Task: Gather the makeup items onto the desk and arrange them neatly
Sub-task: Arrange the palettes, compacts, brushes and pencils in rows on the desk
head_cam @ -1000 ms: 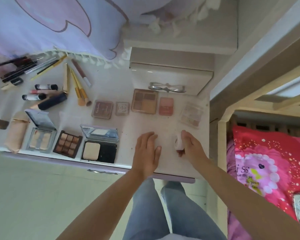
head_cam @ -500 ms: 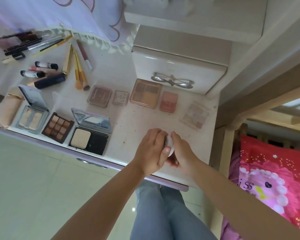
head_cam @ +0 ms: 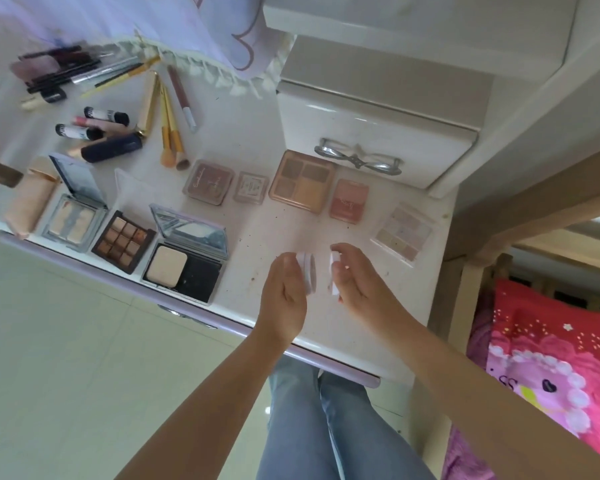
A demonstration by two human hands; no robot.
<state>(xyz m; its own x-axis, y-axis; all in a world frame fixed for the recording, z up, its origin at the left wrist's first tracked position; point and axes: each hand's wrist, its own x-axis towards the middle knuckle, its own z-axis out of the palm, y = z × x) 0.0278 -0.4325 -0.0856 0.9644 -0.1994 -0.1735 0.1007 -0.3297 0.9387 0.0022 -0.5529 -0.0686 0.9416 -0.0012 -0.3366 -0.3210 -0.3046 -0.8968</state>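
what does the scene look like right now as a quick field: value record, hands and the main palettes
left hand: holds small white jar
right hand: holds white lid, apart from the jar
open powder compact: near desk front edge, left of the hands
nine-pan brown palette: left of that compact
four-pan eyeshadow palette: in front of the drawer
desk: white, speckled with crumbs

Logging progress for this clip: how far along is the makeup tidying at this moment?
Mostly done: palettes sit in a row, open compacts along the desk edge, brushes and tubes grouped at left. In hand: the left hand holds a small white jar, the right hand its lid, apart. Left: close and place it.
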